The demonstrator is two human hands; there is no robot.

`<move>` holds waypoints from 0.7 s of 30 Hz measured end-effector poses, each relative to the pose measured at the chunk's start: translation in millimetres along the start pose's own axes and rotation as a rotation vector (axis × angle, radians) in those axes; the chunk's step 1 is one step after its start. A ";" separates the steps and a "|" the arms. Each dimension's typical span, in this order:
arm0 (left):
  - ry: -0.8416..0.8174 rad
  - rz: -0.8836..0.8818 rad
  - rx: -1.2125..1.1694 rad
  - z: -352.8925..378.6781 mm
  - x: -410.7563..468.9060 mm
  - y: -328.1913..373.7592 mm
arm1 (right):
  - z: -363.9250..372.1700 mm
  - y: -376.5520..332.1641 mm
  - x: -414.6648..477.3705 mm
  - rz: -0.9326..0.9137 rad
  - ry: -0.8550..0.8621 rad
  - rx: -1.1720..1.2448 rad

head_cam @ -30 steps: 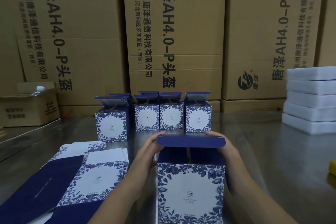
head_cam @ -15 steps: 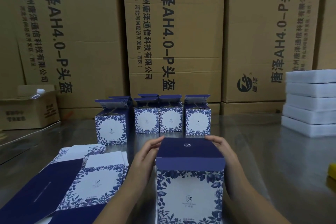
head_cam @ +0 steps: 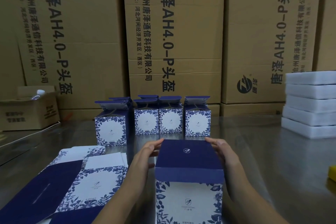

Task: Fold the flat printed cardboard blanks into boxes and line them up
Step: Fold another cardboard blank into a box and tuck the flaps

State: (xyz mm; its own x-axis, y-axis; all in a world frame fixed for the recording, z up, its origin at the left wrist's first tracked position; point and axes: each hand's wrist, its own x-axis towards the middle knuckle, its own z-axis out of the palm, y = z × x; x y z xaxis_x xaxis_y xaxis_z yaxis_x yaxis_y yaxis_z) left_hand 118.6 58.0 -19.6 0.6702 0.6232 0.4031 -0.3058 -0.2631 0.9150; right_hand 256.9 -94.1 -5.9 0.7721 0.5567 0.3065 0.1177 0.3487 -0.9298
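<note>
A box (head_cam: 189, 203) stands at the near edge of the tabletop (head_cam: 269, 160), its navy lid (head_cam: 188, 154) folded over the top and the front flap hanging over the printed face. The left hand (head_cam: 145, 152) and right hand (head_cam: 224, 152) flank the lid, fingers nearly straight and laid against its side edges, clasping nothing. Just left, flat blanks (head_cam: 94, 185) lie overlapped. Beyond the hands, a row of boxes (head_cam: 171, 121) stands with flaps up. A foam stack (head_cam: 311, 103) sits far right, and printed cartons (head_cam: 174, 32) wall the back.
</note>
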 end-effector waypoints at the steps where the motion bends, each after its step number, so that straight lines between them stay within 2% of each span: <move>1: 0.000 -0.007 0.002 -0.1 0.0 1.1 | -0.6 1.9 -0.1 -0.024 0.000 -0.007; 5: -0.040 0.025 0.053 -1.0 -3.8 5.3 | -1.5 3.9 -4.3 -0.080 -0.031 0.019; 17: -0.063 -0.009 0.009 -5.3 -4.9 6.0 | -6.4 9.0 0.0 -0.053 -0.052 0.010; 21: 0.046 0.050 0.001 -2.3 -6.3 7.3 | -7.1 7.9 -0.7 -0.049 -0.058 0.022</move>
State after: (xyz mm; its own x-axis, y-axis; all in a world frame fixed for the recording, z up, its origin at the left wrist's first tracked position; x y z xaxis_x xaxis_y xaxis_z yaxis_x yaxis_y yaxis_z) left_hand 110.6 53.9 -15.5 0.6225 0.6423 0.4472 -0.3376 -0.2951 0.8938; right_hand 261.8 -97.1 -14.9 0.7281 0.5810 0.3638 0.1407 0.3927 -0.9088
